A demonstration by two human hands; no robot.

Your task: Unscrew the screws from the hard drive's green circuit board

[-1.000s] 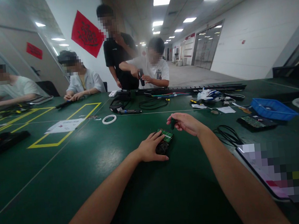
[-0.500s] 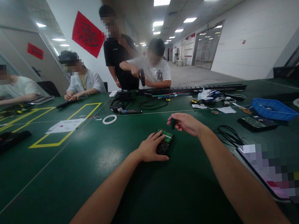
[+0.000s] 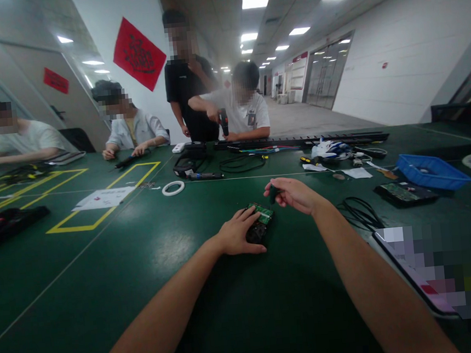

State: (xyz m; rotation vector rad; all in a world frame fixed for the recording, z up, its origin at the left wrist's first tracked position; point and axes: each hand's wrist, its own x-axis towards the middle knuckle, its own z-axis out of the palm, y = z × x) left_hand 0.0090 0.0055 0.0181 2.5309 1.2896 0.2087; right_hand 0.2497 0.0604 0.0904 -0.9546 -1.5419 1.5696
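On the green table in front of me lies a hard drive, black with a green circuit board facing up. My left hand holds it against the table, fingers over the board's left side and thumb along its near end. Just above the drive's far right corner, my right hand is closed around the dark handle of a screwdriver. The handle stands almost upright; its thin shaft and tip are too dark to make out.
A phone-like screen and a coiled black cable lie right, near a blue tray and a second board-bearing unit. A white tape roll is at far left. Across the table, a co-worker holds a power drill.
My hands and the hard drive stay practically still. Across the table, the standing person has shifted slightly right, and a seated person's hands have moved apart over a dark object.
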